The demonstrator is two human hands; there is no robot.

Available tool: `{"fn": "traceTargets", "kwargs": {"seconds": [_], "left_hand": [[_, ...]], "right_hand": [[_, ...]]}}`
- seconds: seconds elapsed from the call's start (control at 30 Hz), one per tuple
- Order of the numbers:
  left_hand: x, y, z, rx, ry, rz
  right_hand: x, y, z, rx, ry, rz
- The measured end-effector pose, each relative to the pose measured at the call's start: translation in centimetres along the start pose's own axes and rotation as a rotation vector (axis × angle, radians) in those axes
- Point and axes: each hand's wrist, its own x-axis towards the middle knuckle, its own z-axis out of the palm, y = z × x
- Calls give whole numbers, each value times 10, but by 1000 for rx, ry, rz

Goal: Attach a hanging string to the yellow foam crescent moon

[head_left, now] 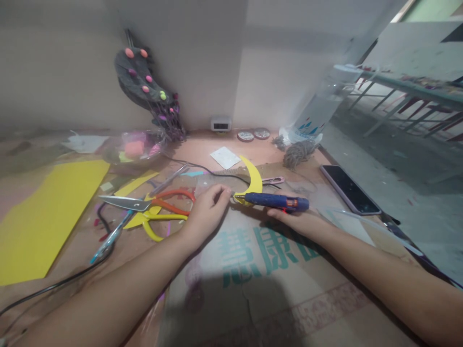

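Observation:
Between thumb and fingers, my left hand pinches the lower tip of a yellow crescent moon cutout. My right hand is wrapped round a dark blue glue gun, whose red light glows. The gun lies level, with its metal nozzle pointing left at the crescent's lower end, close to my left fingertips. Whether the nozzle touches the cutout I cannot tell. Scissors with one orange and one yellow handle lie open just left of my left hand.
A yellow sheet lies at the left. A grey crescent with coloured balls leans against the wall. Grey yarn, a clear bottle and a phone stand or lie at the right. Printed cardboard covers the front.

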Motion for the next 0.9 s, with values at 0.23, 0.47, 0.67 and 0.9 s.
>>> {"fn": "traceTargets", "kwargs": {"seconds": [0.23,0.47,0.67,0.9], "left_hand": [[0,0,0,-6,-26,3],[0,-1,1,9,-22,14],[0,-1,0,28,-19,26],[1,-1,0,31,-16,17]], "right_hand": [[0,-3,1,15,-14,18],[0,1,1,-4,-3,31],[0,1,1,3,11,46],[-1,-1,2,4,31,79]]}}
